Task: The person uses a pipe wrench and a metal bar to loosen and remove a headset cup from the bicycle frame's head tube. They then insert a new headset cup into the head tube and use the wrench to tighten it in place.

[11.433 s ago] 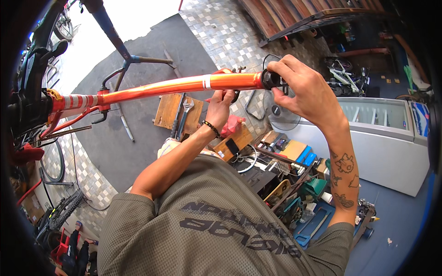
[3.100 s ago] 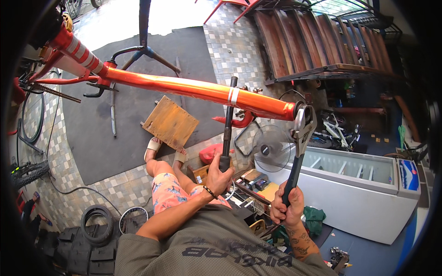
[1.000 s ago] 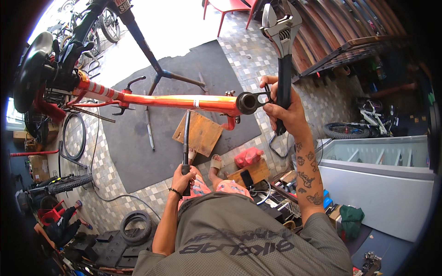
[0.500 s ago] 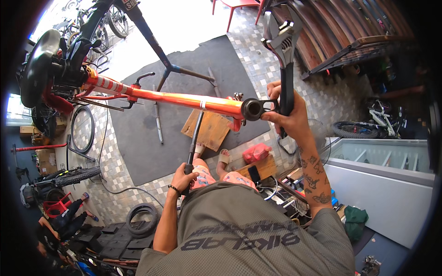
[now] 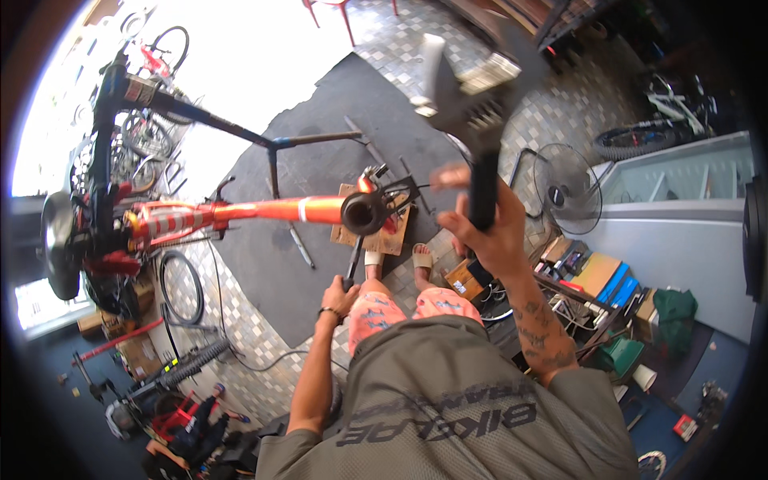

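My right hand point(image 5: 492, 232) is raised on the right, wrapped around the black handle of a large adjustable wrench point(image 5: 480, 128). The wrench's jaws point up and away, smeared by motion. Some fingers of that hand stick out, blurred, toward an orange bicycle frame point(image 5: 276, 210) but apart from it. A dark round open shell point(image 5: 364, 212) forms the frame's near end, with a dark bracket-like part point(image 5: 396, 192) beside it. Below the shell, my left hand point(image 5: 342, 296) grips the lower end of a black bar point(image 5: 355, 258), whose upper end is hidden behind the shell.
A dark bicycle frame point(image 5: 216, 124) stands beyond the orange one. On the floor lie a black mat point(image 5: 308, 152), a wooden board point(image 5: 344, 238) and a metal rod point(image 5: 302, 248). At right are a fan point(image 5: 560, 192), a glass-topped freezer point(image 5: 672, 240) and cluttered boxes point(image 5: 600, 276).
My right hand has come away from the frame's end with the wrench, which looks larger and nearer. The frame's end sits further left in view. My left hand still holds the bar.
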The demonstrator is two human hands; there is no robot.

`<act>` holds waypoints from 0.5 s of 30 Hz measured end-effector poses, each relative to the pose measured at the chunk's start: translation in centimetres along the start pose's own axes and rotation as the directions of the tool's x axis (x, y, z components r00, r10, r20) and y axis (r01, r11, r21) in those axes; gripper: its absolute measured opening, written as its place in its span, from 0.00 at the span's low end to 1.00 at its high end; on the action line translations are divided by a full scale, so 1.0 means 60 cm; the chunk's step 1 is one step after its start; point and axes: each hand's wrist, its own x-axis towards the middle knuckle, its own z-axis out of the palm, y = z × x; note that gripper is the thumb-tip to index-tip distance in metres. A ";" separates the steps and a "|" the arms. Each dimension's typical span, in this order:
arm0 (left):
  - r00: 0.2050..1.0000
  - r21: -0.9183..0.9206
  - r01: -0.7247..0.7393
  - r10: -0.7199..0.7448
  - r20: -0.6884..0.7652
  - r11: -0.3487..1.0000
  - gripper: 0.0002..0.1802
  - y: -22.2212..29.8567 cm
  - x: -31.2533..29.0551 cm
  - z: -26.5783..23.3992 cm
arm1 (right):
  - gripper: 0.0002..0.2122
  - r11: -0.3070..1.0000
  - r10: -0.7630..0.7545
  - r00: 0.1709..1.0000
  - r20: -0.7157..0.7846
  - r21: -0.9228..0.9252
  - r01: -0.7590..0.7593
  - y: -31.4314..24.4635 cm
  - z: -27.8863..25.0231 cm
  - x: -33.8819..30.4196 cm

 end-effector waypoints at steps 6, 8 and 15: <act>0.988 0.096 0.117 -0.106 -0.113 0.988 0.33 0.017 0.267 0.203 | 0.10 0.950 0.311 0.870 -0.383 0.139 -0.278 0.033 -0.043 -0.174; 0.984 0.116 0.150 -0.137 -0.112 0.982 0.35 0.007 0.302 0.247 | 0.10 0.913 0.399 0.766 -0.504 0.142 -0.382 0.041 -0.062 -0.238; 0.993 -0.055 0.085 -0.089 -0.072 0.995 0.40 -0.012 0.267 0.265 | 0.09 0.876 0.433 0.670 -0.603 0.108 -0.469 0.069 -0.087 -0.356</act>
